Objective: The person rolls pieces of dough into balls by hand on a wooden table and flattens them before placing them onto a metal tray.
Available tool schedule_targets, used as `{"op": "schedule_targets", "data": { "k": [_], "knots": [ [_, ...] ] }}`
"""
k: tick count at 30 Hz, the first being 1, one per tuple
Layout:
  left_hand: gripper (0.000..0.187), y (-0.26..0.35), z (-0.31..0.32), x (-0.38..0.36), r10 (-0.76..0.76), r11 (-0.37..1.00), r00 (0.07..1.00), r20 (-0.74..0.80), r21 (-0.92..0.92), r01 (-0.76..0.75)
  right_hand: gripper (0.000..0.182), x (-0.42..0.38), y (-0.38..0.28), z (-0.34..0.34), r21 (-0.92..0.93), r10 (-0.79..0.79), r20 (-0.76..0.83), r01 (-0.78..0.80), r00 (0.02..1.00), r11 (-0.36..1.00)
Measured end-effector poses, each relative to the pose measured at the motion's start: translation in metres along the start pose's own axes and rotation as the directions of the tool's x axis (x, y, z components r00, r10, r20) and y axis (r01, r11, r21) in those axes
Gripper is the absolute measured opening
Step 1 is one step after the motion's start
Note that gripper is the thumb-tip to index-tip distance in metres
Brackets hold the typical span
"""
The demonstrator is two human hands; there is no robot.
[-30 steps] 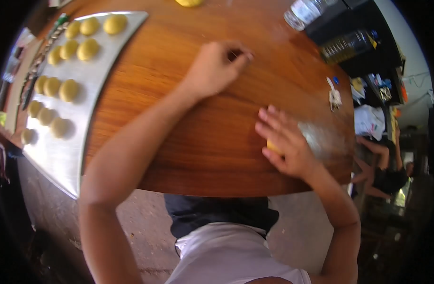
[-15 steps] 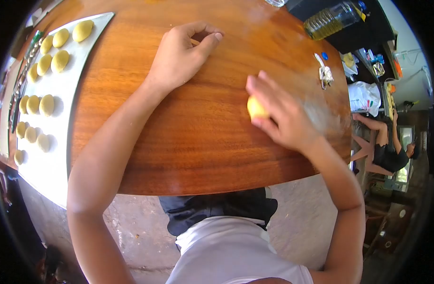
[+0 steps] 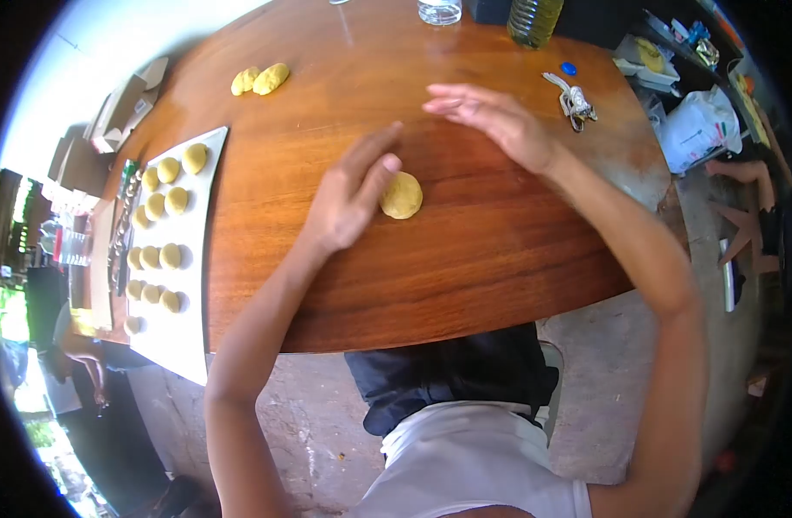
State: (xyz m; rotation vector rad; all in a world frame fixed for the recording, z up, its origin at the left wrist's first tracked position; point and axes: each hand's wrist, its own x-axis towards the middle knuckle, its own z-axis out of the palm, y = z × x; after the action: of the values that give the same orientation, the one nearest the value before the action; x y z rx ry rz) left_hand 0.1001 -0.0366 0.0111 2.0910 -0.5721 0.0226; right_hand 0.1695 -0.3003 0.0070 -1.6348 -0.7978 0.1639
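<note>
A round, flattened yellow dough ball (image 3: 402, 197) lies on the wooden table (image 3: 465, 250) in front of me. Beside it is my left hand (image 3: 348, 197), its fingers stretched out and its thumb overlapping the dough's edge in this view. My right hand (image 3: 500, 125) is farther forward and to the right, apart from the dough, with fingers extended and nothing held. On the left, a metal tray (image 3: 176, 332) carries rows of similar dough balls (image 3: 177, 201). Two rougher yellow dough lumps (image 3: 259, 80) sit near the table's far left.
At the back stand an oil bottle (image 3: 532, 22) and a clear container (image 3: 439, 10). A blue cap (image 3: 569, 68) and a crumpled whitish item (image 3: 576, 102) lie at right. Beyond are a white plastic bag (image 3: 698, 129), cardboard boxes (image 3: 124, 112) and parts of other people.
My right hand has let go of the dough and lifted forward. The dough now lies flattened beside my left hand, which has come closer to it. The view has swung left, showing more dough lumps.
</note>
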Motion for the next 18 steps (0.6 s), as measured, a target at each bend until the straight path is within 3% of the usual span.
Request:
{"op": "schedule_targets", "data": {
  "k": [2,5,8,10,11,12,13,15,18],
  "knots": [
    [0.054,0.015,0.026,-0.008,0.216,0.852,0.959,0.181,0.444,-0.276,0.048,-0.003,0.009,-0.032,-0.001,0.054,0.009,-0.054,0.998,0.999],
    [0.056,0.04,0.053,-0.009,0.199,0.816,0.916,0.35,0.458,-0.352,0.04,0.0,0.016,-0.042,0.013,0.136,-0.002,-0.136,0.991,0.991],
    [0.055,0.032,0.064,0.031,0.205,0.763,0.917,0.342,0.531,-0.369,0.033,0.009,0.019,-0.039,0.068,0.14,-0.038,-0.137,0.989,0.988],
    [0.051,0.021,0.071,0.069,0.179,0.766,0.951,0.253,0.57,-0.296,0.032,0.01,0.024,-0.041,0.192,0.173,-0.116,-0.149,0.978,0.97],
    [0.05,0.015,0.076,0.087,0.161,0.773,0.974,0.159,0.593,-0.225,0.032,0.012,0.032,-0.04,0.173,0.06,-0.219,-0.021,0.974,0.985],
    [0.049,0.011,0.083,0.097,0.147,0.779,0.987,0.062,0.608,-0.154,0.032,0.011,0.035,-0.04,0.181,0.06,-0.21,-0.021,0.976,0.983],
    [0.046,0.01,0.091,0.102,0.141,0.776,0.99,-0.007,0.621,-0.106,0.031,0.011,0.036,-0.042,0.267,0.067,-0.323,0.023,0.944,0.963],
    [0.045,0.018,0.097,0.09,0.177,0.809,0.984,0.012,0.568,-0.152,0.031,0.011,0.04,-0.046,0.331,0.083,-0.462,0.085,0.883,0.94],
    [0.046,0.042,0.092,0.038,0.217,0.837,0.973,0.079,0.497,-0.227,0.031,0.006,0.038,-0.049,0.32,0.108,-0.376,0.019,0.92,0.947]
  ]
}}
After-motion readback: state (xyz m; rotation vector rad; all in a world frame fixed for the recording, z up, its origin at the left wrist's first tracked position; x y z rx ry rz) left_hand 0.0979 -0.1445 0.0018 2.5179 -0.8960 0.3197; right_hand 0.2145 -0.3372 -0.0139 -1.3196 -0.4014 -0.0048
